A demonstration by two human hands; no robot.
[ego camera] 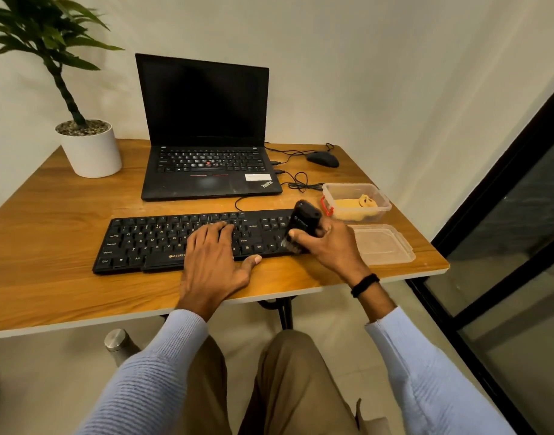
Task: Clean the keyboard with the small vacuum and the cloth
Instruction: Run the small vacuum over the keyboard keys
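Wooden table (pixel 49 230) against a pale wall carries a black keyboard (pixel 150 243). On its middle keys the left hand (pixel 213 262) lies flat, fingers (pixel 220 230) straight and spread, thumb at the near edge. Just right of those fingertips, the right hand (pixel 332 246) curls round a small black vacuum (pixel 302 219), whose brush end touches the keyboard's right end. Beyond the right knuckles a clear container (pixel 382 199) holds the yellow cloth (pixel 354 205); its lid (pixel 382 244) lies just right of that hand. Farther past the left fingertips sits an open laptop (pixel 206 127), with a mouse (pixel 322 159) and a potted plant (pixel 90 149) either side.
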